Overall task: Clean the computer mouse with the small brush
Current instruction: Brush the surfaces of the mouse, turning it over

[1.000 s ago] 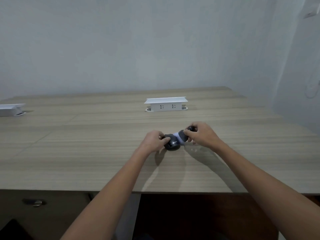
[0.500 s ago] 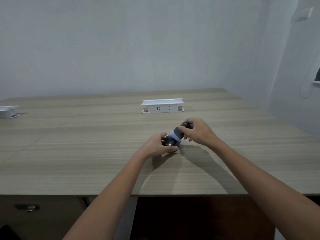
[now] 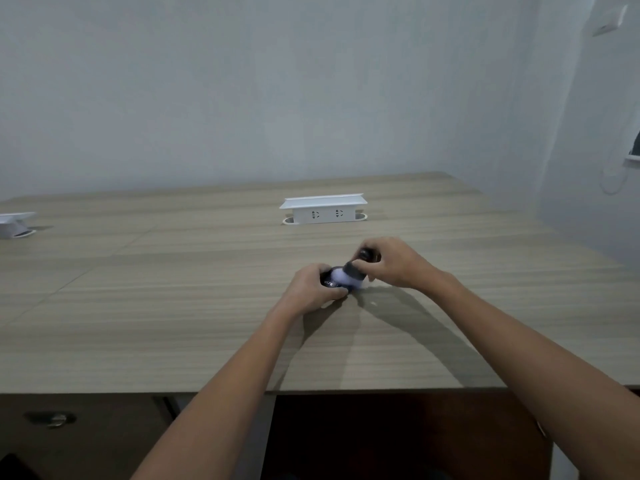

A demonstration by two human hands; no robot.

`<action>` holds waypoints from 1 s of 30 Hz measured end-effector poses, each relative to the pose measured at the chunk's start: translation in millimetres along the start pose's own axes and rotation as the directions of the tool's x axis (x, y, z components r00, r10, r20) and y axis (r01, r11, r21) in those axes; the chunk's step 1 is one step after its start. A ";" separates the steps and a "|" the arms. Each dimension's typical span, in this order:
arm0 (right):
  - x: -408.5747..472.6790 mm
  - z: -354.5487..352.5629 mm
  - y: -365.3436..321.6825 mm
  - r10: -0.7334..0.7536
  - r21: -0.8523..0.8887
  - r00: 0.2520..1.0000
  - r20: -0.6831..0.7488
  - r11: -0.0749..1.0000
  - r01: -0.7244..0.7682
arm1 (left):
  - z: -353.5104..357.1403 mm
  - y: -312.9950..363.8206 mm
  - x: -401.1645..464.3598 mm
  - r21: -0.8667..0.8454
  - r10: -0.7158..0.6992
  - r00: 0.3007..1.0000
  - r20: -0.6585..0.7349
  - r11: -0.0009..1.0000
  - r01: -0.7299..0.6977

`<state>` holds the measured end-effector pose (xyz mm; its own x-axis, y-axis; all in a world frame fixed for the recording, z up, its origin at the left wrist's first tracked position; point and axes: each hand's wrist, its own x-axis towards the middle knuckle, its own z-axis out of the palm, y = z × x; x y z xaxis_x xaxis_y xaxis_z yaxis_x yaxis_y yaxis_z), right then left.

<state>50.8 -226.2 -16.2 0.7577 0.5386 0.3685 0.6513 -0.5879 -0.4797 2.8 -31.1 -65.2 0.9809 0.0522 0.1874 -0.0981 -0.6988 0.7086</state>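
Brushing what looks like a mouse (image 3: 331, 281) on wooden desk (image 3: 173, 306)

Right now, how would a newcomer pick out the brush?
On the wooden desk, just in front of the white socket box, two hands meet. The brush is in the right hand: pale bristles, dark handle, pressed on the black mouse.

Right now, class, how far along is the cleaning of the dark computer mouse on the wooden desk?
Done: both tools are picked up; nothing shows any part finished. In hand: the left hand steadies the dark computer mouse on the pale wooden desk, while the right hand presses the small dark-handled brush with pale bristles onto it. Left: the remaining surfaces, then putting the brush down.
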 end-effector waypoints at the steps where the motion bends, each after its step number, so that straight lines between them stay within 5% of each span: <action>1: 1.0 -1.0 5.7 0.018 -0.041 0.999 -0.045 0.999 -0.020 | -1.2 -0.6 0.2 0.010 -0.007 1.000 0.005 1.000 0.007; 4: -1.0 -1.7 10.7 0.026 -0.006 0.992 -0.125 1.000 -0.027 | -3.4 -1.8 1.6 0.015 -0.027 0.999 0.033 1.000 0.027; 7: -8.5 4.7 3.0 -0.007 0.146 0.999 -0.054 0.989 0.015 | -5.0 -1.5 3.0 0.012 -0.018 0.999 0.047 1.000 0.017; 12: -6.3 5.2 20.7 0.099 0.069 0.986 -0.137 0.994 -0.090 | -11.6 -4.3 2.8 0.020 -0.040 0.995 0.090 0.999 0.038; 16: -12.1 3.8 11.4 0.077 0.350 0.997 -0.025 0.935 -0.063 | -16.7 -4.9 3.4 0.023 -0.045 0.992 0.117 0.999 0.043; 21: -3.6 5.0 15.2 0.108 0.084 0.990 -0.092 0.991 -0.100 | -20.3 -3.1 3.7 0.048 -0.040 0.989 0.140 0.998 0.033; 26: -6.6 5.1 5.7 0.042 0.200 0.999 -0.029 0.979 -0.036 | -20.2 -3.7 3.8 0.080 -0.030 0.992 0.123 0.997 0.020; 30: -6.9 10.1 21.0 0.061 0.023 0.992 -0.112 0.998 -0.059 | -21.4 -5.1 0.5 0.083 -0.046 0.994 0.102 0.996 0.037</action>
<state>58.8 -236.2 -36.8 0.7958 0.4309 0.4256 0.6046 -0.6045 -0.5187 0.2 -12.2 -54.1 0.9964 0.0108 0.0842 -0.0473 -0.7531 0.6562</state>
